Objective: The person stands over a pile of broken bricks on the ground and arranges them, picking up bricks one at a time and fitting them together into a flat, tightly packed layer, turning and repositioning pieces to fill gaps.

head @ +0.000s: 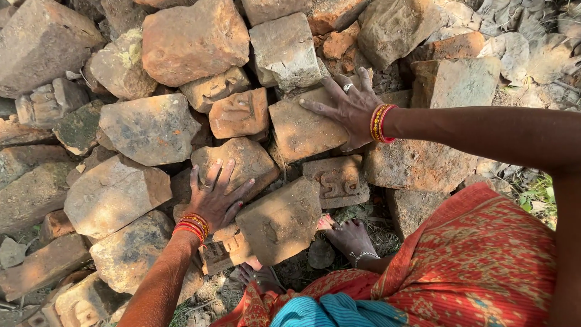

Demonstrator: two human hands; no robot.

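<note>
I look down on a heap of broken, dusty bricks. My left hand (pixel 215 197) lies flat, fingers spread, on a reddish brick piece (pixel 245 158) near the middle of the heap. Red and gold bangles circle that wrist. My right hand (pixel 346 106) rests palm down with spread fingers on an orange-brown brick (pixel 302 128) higher up; a ring shows on one finger and bangles on the wrist. Neither hand is closed around anything. A tilted grey-brown brick (pixel 281 221) lies between my left hand and my bare feet (pixel 351 239).
Large brick chunks (pixel 193 39) pile up at the top and left. A stamped brick (pixel 338 180) lies flat by my right foot. Red patterned cloth with a blue fold (pixel 478 260) fills the lower right. Dry leaves (pixel 532 36) lie at the top right, grass (pixel 538 194) at the right.
</note>
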